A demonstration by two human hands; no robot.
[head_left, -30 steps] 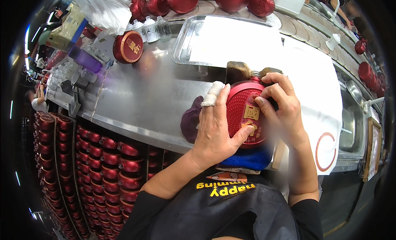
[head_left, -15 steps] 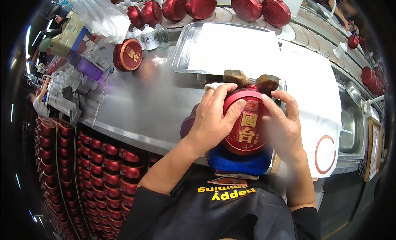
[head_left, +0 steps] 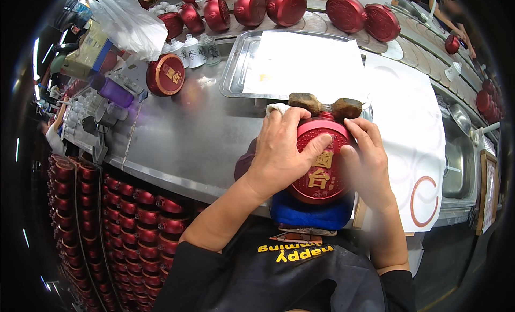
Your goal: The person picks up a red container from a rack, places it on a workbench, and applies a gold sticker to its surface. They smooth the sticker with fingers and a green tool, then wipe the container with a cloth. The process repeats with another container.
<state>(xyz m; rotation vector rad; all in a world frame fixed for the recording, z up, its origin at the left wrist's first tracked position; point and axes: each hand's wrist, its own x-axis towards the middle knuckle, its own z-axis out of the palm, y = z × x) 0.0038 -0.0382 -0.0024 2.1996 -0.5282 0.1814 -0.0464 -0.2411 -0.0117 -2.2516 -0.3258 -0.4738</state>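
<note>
A round, flat red bottle (head_left: 317, 191) with raised gold characters lies face up in front of me, its neck pointing away. It rests on a blue padded cloth (head_left: 310, 213). My left hand (head_left: 281, 153) grips its left rim, thumb pressed on the upper part of the face. Around the right rim curls my right hand (head_left: 371, 164), its thumb over the face's right side, partly blurred. Two worn brown blocks (head_left: 304, 102) flank the neck. A bit of white cloth (head_left: 277, 108) shows by my left fingertips, and dark purple cloth (head_left: 245, 160) lies beside that hand.
Beyond stands a metal tray (head_left: 232, 70) with white paper (head_left: 306, 65). A gold-rimmed red bottle (head_left: 166, 75) and white small bottles (head_left: 191, 50) stand at left. Red bottles (head_left: 249, 9) line a slatted conveyor (head_left: 316, 25). Right are white sheeting (head_left: 405, 124), a red ring (head_left: 424, 202) and a sink (head_left: 458, 172).
My left thumb has slid right and across the upper characters. The held bottle has shifted slightly, and my right fingers have drawn in closer. Bottles on the conveyor have moved right.
</note>
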